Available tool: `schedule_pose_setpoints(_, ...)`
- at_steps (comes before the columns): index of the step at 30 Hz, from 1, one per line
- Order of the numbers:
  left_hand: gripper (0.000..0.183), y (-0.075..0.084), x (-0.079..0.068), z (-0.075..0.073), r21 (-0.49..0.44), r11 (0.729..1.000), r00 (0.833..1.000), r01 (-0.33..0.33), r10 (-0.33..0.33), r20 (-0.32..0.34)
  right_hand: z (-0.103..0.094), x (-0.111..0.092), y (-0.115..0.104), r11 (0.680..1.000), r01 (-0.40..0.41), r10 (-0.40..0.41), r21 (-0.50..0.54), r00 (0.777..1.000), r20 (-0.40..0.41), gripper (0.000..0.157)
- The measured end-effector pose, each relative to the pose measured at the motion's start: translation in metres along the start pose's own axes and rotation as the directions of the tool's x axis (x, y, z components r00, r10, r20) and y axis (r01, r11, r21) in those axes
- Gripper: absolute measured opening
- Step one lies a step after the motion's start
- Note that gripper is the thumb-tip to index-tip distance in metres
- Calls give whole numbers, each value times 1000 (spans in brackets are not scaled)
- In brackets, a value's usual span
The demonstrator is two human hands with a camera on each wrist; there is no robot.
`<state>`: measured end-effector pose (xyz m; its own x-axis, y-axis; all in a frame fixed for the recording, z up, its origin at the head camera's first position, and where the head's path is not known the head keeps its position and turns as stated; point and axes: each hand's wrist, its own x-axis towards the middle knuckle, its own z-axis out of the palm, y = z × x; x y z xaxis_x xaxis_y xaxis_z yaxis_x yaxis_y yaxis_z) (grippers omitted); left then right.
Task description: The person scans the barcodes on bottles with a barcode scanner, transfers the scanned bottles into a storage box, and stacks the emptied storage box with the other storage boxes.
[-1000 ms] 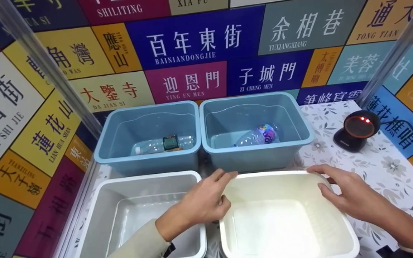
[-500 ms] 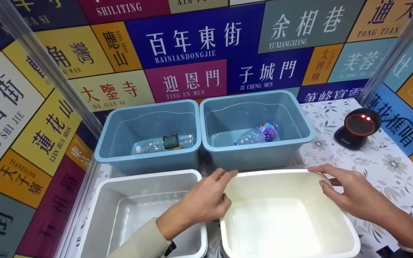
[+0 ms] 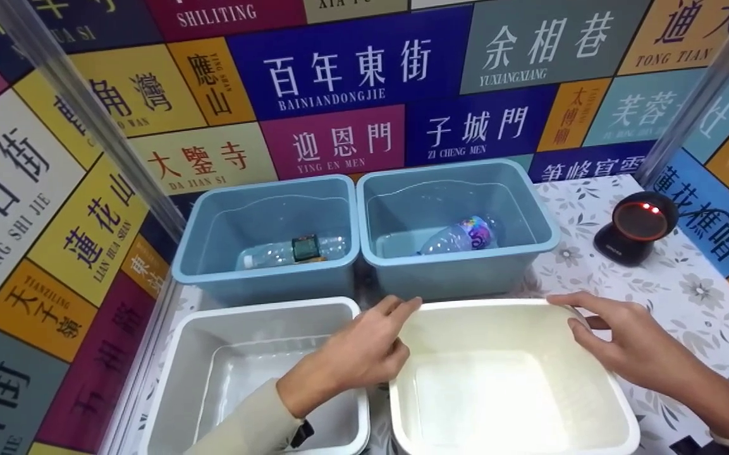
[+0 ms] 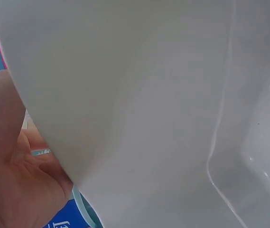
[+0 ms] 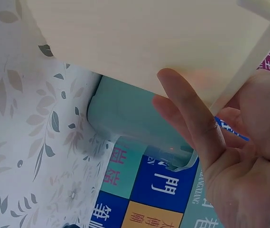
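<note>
A cream plastic bin (image 3: 484, 392) stands at the front right, with nothing in it. My left hand (image 3: 361, 351) grips its rim at the back left corner. At the back right corner, my right hand (image 3: 626, 341) holds the same rim; the right wrist view shows fingers (image 5: 187, 107) against the bin's outer wall. A light grey bin (image 3: 196, 354) stands at the left, partly under my left forearm. Its inner wall fills most of the left wrist view, where the palm of my left hand (image 4: 25, 175) shows beyond the rim.
Behind stand two blue bins; the left one (image 3: 263, 278) holds a clear bottle with a green label (image 3: 304, 248), the right one (image 3: 453, 268) a bottle with a colourful label (image 3: 478, 232). A black scanner (image 3: 633, 230) with red lights stands on the floral tablecloth (image 3: 674, 297). Sign-covered walls enclose the table.
The head view has shifted slightly. Both hands keep their places on the cream bin's rim, and the bins stand as before.
</note>
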<state>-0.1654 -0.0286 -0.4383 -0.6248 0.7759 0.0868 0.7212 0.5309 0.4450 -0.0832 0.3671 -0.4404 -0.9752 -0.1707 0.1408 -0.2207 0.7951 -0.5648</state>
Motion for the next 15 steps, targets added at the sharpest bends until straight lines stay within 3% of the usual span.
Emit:
schedule_pose_setpoints(9, 68, 3, -2, -10, -40, 999, 1000, -4, 3, -25, -7, 3, -6, 997, 63, -65, -39, 997, -52, 41)
schedule_pose_setpoints(15, 70, 5, -4, -21, -86, 996, 999, -15, 12, -32, -13, 5, -13, 998, 50, -53, -44, 997, -63, 43)
